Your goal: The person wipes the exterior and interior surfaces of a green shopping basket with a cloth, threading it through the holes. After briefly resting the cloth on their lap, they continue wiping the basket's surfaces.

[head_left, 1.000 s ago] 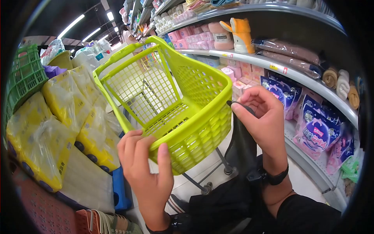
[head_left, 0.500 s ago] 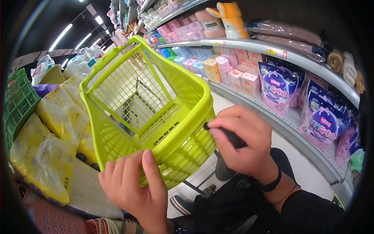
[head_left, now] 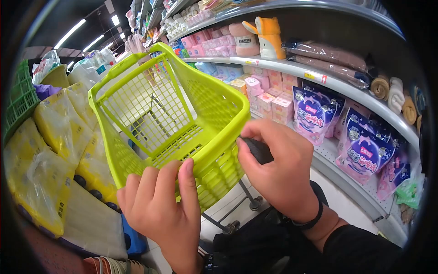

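Note:
A yellow-green plastic shopping basket [head_left: 178,114] on a wheeled cart frame [head_left: 230,223] stands in front of me, with nothing visible inside. My left hand [head_left: 162,201] rests on the near rim, its fingers curled over the edge and the thumb on top. At the basket's near right corner my right hand [head_left: 278,157] pinches a small dark object, partly hidden behind the fingers; what it is cannot be told. A black band circles my right wrist.
Yellow plastic-wrapped packs [head_left: 34,173] and a green crate [head_left: 20,100] line the left. On the right, curved shelves [head_left: 296,69] hold pink boxes [head_left: 283,107], purple packages [head_left: 365,153], rolled towels [head_left: 379,86] and an orange plush item [head_left: 271,39]. An aisle runs ahead.
The shelves and yellow packs have shifted slightly left in view, and the basket a little too. More of the cart's wheels shows. Both hands keep their places at the rim.

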Action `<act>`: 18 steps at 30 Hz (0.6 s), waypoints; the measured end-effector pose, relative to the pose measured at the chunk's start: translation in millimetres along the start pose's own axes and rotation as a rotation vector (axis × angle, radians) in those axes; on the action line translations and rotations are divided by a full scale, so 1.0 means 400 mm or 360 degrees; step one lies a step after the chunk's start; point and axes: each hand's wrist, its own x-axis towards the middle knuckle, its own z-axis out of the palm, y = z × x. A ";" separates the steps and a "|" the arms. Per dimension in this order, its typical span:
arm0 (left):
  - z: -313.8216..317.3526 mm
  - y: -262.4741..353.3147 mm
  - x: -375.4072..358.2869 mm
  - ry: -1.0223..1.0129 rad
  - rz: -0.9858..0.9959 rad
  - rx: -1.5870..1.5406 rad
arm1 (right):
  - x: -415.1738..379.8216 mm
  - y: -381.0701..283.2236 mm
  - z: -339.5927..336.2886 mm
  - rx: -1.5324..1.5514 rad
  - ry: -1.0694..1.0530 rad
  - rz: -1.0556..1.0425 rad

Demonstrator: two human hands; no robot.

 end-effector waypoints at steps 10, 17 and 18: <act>-0.007 -0.009 -0.004 0.0001 0.0048 -0.0008 | -0.061 0.016 0.021 0.0433 0.0028 0.0191; -0.008 -0.013 -0.003 0.0026 0.0076 0.0008 | -0.040 0.025 0.035 0.0500 0.0169 0.0271; -0.007 -0.013 -0.003 0.0022 0.0067 0.0003 | -0.036 0.016 0.039 0.0616 0.0221 0.0388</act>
